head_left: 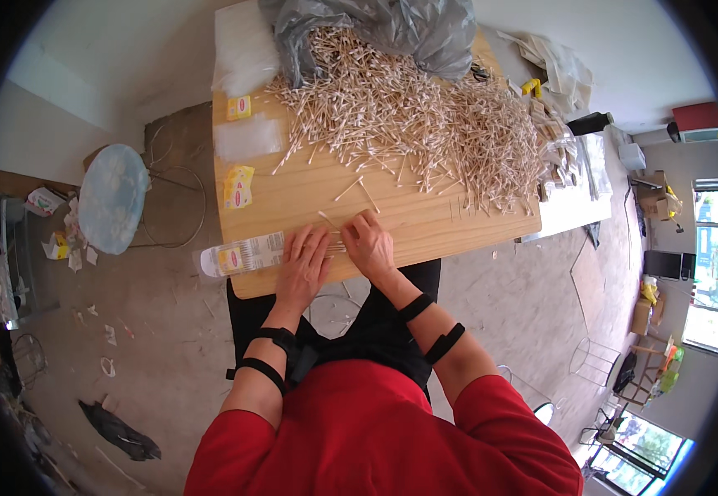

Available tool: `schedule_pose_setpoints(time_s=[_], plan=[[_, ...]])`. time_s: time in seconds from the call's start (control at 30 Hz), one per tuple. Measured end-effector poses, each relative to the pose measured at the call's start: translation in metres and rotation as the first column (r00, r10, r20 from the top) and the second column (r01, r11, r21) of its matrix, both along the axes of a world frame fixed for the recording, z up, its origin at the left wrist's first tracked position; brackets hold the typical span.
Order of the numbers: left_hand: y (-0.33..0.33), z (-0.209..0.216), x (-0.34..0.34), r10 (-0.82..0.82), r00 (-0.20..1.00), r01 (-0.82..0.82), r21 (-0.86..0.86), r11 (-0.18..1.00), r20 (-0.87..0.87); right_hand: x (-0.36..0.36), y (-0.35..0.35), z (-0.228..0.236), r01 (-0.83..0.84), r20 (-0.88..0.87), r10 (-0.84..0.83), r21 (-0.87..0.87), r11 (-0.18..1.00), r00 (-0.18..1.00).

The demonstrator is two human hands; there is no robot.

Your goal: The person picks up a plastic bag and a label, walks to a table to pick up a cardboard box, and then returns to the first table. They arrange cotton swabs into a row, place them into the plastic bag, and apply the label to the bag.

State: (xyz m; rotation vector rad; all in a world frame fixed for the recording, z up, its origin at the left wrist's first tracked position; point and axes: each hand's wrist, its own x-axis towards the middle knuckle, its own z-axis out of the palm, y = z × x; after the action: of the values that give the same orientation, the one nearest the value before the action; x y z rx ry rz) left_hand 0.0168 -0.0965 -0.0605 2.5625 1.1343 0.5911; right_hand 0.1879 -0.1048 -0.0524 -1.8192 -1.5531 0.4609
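Note:
At the table's near edge lies a long clear plastic bag [261, 251] with cotton swabs and a yellow card inside. My left hand [304, 261] is closed over the right end of this bag, fingers pressed together on it. Right beside it, my right hand [367, 246] is curled with its fingertips pinched at several cotton swabs [337, 243], whose sticks show between the two hands. Part of what the fingers grip is hidden beneath them. A few loose swabs [367, 193] lie just beyond my right hand. Further back spreads a large heap of cotton swabs [408, 116].
A grey plastic sack [425, 33] lies behind the heap on the wooden table [425, 231]. Along the left side are yellow cards [238, 187] and a stack of clear bags [248, 139]. A covered round stool [114, 198] stands left; a white surface [570, 202] adjoins the right side.

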Motion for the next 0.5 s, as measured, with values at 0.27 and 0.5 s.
schedule_pose_setpoints(time_s=[0.27,0.5], plan=[[0.0,0.002,0.002,0.002,1.0,-0.002,-0.032,0.999,-0.004,0.011,-0.003,-0.005,0.075,-0.001,-0.075,-0.023,0.997,0.997],[0.001,0.005,0.002,0.018,0.992,-0.024,-0.048,0.999,-0.122,0.008,0.007,0.013,0.097,0.026,-0.099,0.087,0.992,0.995]])
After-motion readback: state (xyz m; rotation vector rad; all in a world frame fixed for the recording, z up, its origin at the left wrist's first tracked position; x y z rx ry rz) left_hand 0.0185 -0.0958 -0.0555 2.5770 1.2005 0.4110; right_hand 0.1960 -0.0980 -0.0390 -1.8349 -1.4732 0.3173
